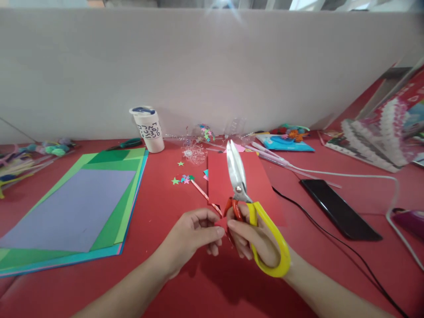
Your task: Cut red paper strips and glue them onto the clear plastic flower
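My right hand (255, 238) grips a pair of scissors (236, 176) with yellow and red handles, the steel blades closed and pointing away from me. My left hand (192, 238) is closed in a pinch beside it, thumb and fingers touching a small piece of red paper (220, 221) between the two hands. A red paper sheet (261, 190) lies on the red table under the scissors. A thin pink strip (202, 191) lies just left of the sheet.
A stack of coloured paper (76, 207) lies at the left. A white cup (149, 129) stands by the back wall. Small star cutouts (181, 179) and craft bits are scattered behind. A black phone (339, 208), a black cable (331, 240) and a glue gun (409, 221) sit right.
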Demonstrator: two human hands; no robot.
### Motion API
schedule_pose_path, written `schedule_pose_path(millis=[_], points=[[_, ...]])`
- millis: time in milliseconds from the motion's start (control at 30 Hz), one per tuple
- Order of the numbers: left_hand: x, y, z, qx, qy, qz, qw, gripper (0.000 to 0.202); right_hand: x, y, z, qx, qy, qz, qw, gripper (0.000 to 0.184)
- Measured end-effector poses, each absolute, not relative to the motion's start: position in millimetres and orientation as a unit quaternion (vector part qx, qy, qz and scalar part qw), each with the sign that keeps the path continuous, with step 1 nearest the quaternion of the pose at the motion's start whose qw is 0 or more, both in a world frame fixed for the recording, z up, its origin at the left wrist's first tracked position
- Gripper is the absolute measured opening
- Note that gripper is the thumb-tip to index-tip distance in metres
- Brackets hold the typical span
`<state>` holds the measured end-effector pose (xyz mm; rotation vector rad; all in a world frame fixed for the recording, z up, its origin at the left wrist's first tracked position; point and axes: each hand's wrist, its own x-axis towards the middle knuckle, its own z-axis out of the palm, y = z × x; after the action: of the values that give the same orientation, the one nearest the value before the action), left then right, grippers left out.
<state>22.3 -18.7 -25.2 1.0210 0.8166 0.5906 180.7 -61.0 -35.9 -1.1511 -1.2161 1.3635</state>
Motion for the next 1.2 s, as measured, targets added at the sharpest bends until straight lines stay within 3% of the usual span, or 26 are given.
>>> schedule_pose_path(millis=[267, 467, 567, 867, 1033, 1200], points=[[21.4, -15.0, -28.4, 0.497, 0.388, 0.278, 0.725, 0.011, 182.4, -58.1, -41.6, -0.515, -0.514, 0.520, 0.447, 0.026], [22.1, -15.2, -26.5, 0.519, 0.410, 0.249, 0.707, 0.011, 180.2, -60.3, -35.3, -0.565, -0.485, 0.544, 0.387, 0.014], [23.6, -17.1, -27.5, 0.517, 0.392, 0.256, 0.717, 0.013, 178.8, -62.5, -36.1, -0.565, -0.486, 0.535, 0.397, 0.013], [24.0, -19.7, -27.1, 0.501, 0.372, 0.305, 0.720, 0.014, 181.3, -62.6, -41.0, -0.525, -0.534, 0.497, 0.438, 0.029], [17.8, -11.7, -21.6, 0.484, 0.397, 0.383, 0.679, 0.014, 193.5, -66.6, -35.6, -0.532, -0.568, 0.502, 0.377, 0.052], [10.9, -3.7, -19.0, 0.442, 0.379, 0.488, 0.651, 0.013, 204.7, -68.8, -33.3, -0.521, -0.638, 0.488, 0.289, 0.050]])
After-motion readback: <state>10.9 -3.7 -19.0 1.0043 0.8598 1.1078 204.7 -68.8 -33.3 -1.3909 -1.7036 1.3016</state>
